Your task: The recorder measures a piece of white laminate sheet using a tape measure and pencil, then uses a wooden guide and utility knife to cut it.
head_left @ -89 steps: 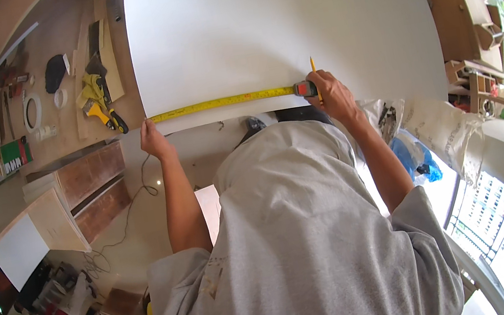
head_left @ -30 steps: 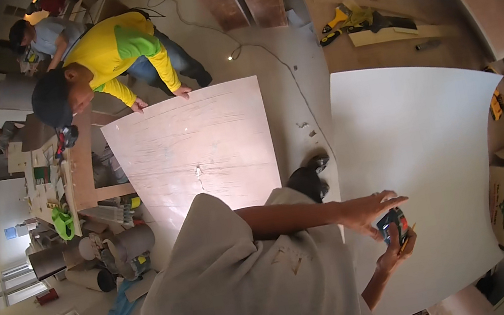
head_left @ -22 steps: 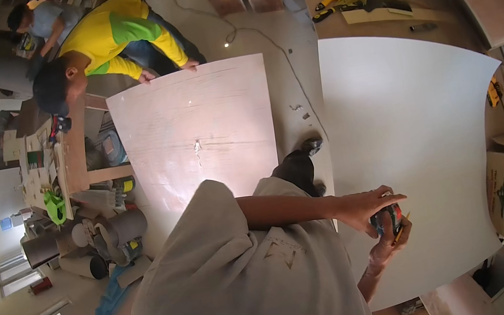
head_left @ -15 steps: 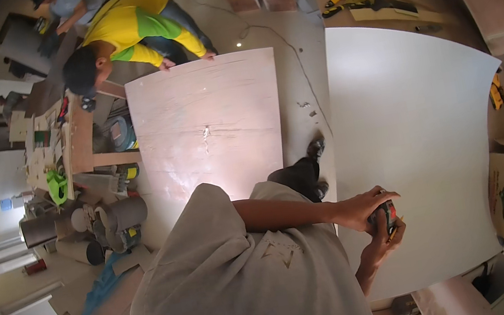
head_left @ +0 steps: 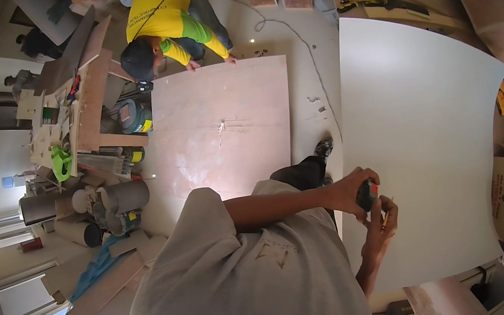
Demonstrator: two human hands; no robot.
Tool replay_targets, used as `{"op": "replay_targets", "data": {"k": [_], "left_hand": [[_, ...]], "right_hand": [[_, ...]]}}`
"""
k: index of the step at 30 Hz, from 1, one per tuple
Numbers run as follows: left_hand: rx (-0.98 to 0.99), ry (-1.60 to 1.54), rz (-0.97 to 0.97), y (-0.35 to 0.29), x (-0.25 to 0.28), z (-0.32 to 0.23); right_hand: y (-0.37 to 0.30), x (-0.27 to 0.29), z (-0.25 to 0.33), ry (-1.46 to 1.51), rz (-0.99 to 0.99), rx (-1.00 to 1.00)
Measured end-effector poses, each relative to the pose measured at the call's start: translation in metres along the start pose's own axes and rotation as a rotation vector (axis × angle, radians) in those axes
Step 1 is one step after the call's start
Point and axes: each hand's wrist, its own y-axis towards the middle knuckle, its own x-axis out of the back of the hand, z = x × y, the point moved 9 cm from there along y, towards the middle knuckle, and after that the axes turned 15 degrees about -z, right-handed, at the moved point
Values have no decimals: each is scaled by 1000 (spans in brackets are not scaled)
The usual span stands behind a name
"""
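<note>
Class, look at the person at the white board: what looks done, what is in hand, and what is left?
Done: the white board lies flat on the floor. No drawn marks or cuts show on it. In hand: the left hand holds a tape measure with no blade showing; the right hand holds a pencil beside it. Left: judging by this, probably marking and cutting.

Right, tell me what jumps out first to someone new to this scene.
A large white rectangular board fills the right side, and both hands meet at its left edge: the left hand holds a small black and red tape measure, the right hand just below it. Farther off, a person in a yellow shirt bends over a bare plywood sheet.
</note>
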Motion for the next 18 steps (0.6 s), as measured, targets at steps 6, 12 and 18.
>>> {"op": "replay_targets", "data": {"k": [6, 12, 18], "left_hand": [[35, 17, -124, -24, 59, 24], [278, -206, -175, -51, 92, 52], [380, -322, -203, -69, 100, 63]], "right_hand": [[0, 32, 27, 38, -61, 70], [4, 64, 35, 23, -128, 81], [0, 70, 52, 27, -77, 136]]}}
